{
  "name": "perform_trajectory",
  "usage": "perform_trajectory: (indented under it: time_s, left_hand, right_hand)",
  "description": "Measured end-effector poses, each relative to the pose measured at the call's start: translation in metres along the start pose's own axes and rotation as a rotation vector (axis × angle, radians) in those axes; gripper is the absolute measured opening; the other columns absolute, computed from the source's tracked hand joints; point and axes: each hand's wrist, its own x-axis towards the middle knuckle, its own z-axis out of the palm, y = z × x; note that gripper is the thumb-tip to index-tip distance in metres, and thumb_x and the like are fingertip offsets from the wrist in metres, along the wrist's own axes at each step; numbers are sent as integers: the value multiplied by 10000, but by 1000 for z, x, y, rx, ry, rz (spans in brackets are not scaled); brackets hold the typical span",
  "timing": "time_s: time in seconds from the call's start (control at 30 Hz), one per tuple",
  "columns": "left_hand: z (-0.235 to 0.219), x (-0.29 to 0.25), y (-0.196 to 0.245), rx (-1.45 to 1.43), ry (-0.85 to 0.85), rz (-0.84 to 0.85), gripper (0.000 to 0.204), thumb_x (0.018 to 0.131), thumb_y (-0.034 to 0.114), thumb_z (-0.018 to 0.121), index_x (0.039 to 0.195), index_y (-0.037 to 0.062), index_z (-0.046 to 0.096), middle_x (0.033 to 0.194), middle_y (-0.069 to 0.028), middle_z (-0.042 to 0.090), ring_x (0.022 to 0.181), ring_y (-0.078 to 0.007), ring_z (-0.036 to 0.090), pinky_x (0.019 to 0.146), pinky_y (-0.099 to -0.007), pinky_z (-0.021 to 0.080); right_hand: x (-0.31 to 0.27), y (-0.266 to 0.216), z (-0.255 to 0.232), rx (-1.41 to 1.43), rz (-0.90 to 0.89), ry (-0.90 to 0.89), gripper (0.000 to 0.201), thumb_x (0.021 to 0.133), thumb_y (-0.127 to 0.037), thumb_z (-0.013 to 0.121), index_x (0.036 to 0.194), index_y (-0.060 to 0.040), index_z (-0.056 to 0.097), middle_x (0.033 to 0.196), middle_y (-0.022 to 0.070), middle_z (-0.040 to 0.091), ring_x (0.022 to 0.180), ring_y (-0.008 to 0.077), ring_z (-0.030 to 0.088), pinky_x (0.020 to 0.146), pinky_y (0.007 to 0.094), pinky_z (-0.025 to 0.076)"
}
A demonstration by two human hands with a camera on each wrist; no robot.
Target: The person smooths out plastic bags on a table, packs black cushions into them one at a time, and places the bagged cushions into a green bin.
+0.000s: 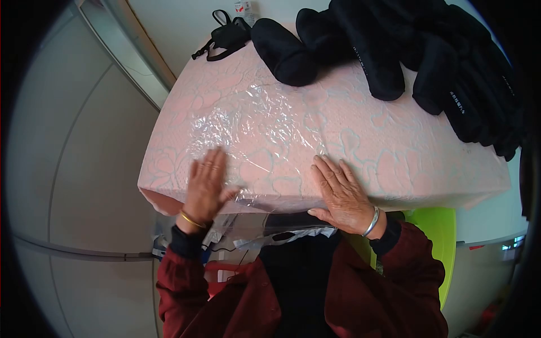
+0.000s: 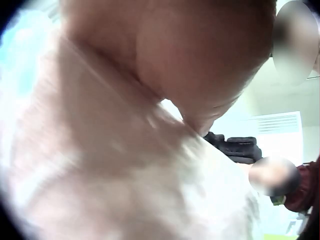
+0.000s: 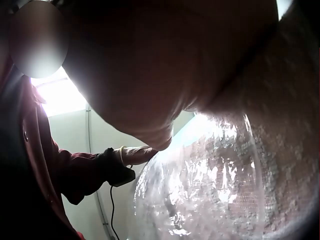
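A sheet or bag of clear, crinkled plastic (image 1: 265,121) lies on the pink patterned cloth (image 1: 389,141), and part of it hangs over the front edge. My left hand (image 1: 207,186) is at the plastic's left part, fingers extended and slightly blurred. To the right, my right hand (image 1: 345,194) rests with its fingers spread near the plastic's right border, thumb by the table's front edge. Neither hand grips anything. In the right wrist view, the shiny plastic (image 3: 215,175) spreads under the hand over the cloth.
Several long, stuffed black pieces (image 1: 383,62) are heaped at the back right, some with white lettering. A black strapped item (image 1: 230,36) and a small bottle (image 1: 244,10) stand at the back left. A bright green chair or tub (image 1: 445,236) is below the table's right side.
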Motion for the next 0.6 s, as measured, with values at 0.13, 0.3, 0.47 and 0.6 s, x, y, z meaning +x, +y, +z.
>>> perform_trajectory:
  time_s: [0.13,0.3,0.47,0.6]
  left_hand:
    - [-7,-13,-36,-2,-2,-117,875,930,650,463,1485,-17,351,1537,-208,367,1438,-357,330,1163,-538,205]
    - [-3,-15,-28,12,25,-142,871,939,653,444,1469,-34,368,1534,-214,368,1428,-371,338,1157,-552,205]
    - [-1,-14,-21,53,44,-145,873,937,657,442,1460,-39,382,1530,-212,376,1428,-370,337,1161,-546,201]
    - [-2,-14,-20,50,60,-147,871,932,657,450,1454,-38,394,1525,-208,386,1425,-368,341,1161,-547,199]
  right_hand:
    - [1,2,-3,3,-16,7,850,868,-381,684,1479,70,302,1561,231,284,1465,365,260,1194,506,182]
    - [13,5,-18,48,42,-79,792,868,-345,696,1447,71,351,1538,244,311,1454,370,278,1190,511,195]
    - [39,-6,-8,20,-85,-7,793,871,-365,693,1437,73,353,1533,251,307,1450,385,279,1187,514,202]
    - [55,-12,2,58,-134,-138,833,873,-398,684,1457,72,320,1555,255,267,1459,394,255,1190,514,196]
